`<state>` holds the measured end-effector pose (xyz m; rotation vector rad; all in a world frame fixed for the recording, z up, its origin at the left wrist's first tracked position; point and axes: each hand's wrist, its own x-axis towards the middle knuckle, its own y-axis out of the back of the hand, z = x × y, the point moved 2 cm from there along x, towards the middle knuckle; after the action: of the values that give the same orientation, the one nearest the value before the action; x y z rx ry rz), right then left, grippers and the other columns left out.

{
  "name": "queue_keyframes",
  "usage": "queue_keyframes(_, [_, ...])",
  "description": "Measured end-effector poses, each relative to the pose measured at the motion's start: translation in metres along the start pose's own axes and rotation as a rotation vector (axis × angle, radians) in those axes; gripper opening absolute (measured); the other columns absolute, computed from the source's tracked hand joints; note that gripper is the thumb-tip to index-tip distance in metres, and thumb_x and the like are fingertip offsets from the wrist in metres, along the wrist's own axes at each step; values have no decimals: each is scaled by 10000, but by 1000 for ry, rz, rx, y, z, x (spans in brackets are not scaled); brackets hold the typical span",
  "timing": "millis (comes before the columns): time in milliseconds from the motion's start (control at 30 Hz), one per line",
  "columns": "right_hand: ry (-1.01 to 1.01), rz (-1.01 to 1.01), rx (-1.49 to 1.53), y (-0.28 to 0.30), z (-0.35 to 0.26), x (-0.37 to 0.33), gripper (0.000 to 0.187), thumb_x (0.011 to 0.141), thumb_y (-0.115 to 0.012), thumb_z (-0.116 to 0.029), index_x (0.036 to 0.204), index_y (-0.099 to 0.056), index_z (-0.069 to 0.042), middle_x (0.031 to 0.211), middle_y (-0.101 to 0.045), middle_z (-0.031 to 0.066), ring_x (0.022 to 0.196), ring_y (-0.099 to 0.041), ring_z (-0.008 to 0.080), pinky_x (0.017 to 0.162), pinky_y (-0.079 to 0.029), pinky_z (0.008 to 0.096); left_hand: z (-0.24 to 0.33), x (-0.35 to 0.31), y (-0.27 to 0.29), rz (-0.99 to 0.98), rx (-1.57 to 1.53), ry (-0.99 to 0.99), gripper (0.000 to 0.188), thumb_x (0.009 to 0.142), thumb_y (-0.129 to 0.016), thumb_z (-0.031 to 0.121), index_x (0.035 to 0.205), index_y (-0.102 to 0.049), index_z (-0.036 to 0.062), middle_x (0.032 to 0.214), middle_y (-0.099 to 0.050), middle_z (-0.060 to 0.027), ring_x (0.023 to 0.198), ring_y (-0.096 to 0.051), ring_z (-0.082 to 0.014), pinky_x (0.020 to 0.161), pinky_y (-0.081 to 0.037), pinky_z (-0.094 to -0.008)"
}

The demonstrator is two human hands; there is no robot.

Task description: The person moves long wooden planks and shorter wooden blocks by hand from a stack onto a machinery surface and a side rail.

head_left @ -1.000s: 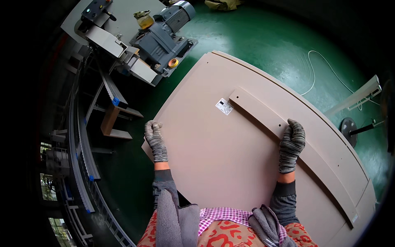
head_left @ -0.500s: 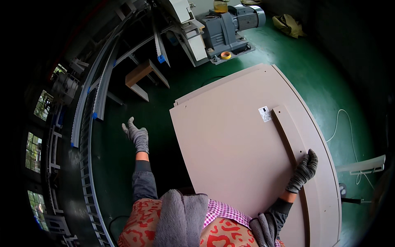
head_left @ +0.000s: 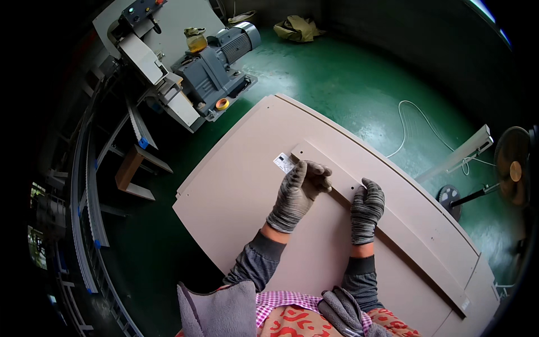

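A long, narrow pinkish-beige board strip (head_left: 412, 255) lies diagonally across a stack of large panels of the same colour (head_left: 230, 185). Small dark holes show near its far left end. My right hand (head_left: 368, 209), in a grey striped glove, has its fingers curled over the strip at one of these holes. Close to the strip's far end, my left hand (head_left: 298, 194) is raised in its grey glove, thumb and bent fingers apart, with nothing visible in it. Beside that end, a white printed label (head_left: 282, 162) is stuck to the top panel, partly behind my left fingers.
A grey motor unit (head_left: 216, 70) with a yellow tape roll (head_left: 222, 104) stands beyond the panels. Metal roller rails (head_left: 84, 213) and a small wooden stand (head_left: 130, 168) are at left. A fan (head_left: 512, 168) and a white cable (head_left: 402, 126) are at right.
My left hand has come in from beyond the panels' left edge to the strip. The view has turned right, bringing the fan in. My right hand stays on the strip.
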<state>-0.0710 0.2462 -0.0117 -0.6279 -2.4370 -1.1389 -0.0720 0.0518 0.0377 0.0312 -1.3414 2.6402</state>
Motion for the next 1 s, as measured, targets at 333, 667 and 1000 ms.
queue_keyframes(333, [-22,-173,-46,-1,2,8,225,790,-618,-244,970,-658,-114,869,-651,105,824,-617,329,741,-483,436,-114,33,4,-129,-827,397,379,1018,-502,283,1282,-565,18,1208,-619,-182,1005,-642,-245,858,-543,-386])
queue_keyframes(667, [-66,-168,-46,9,-1,8,217,794,-658,-224,969,-658,-95,865,-656,109,837,-621,336,752,-481,453,-112,38,-3,-145,-830,443,408,1013,-507,292,1308,-556,15,1260,-596,-186,1012,-615,-233,879,-521,-373])
queue_keyframes(1000, [-28,-128,-12,12,5,3,233,766,-657,-168,982,-663,-81,786,-644,97,755,-621,308,728,-485,423,-107,38,-4,-212,-870,376,403,1006,-522,255,1315,-525,-6,1217,-570,-109,979,-607,-222,885,-532,-412])
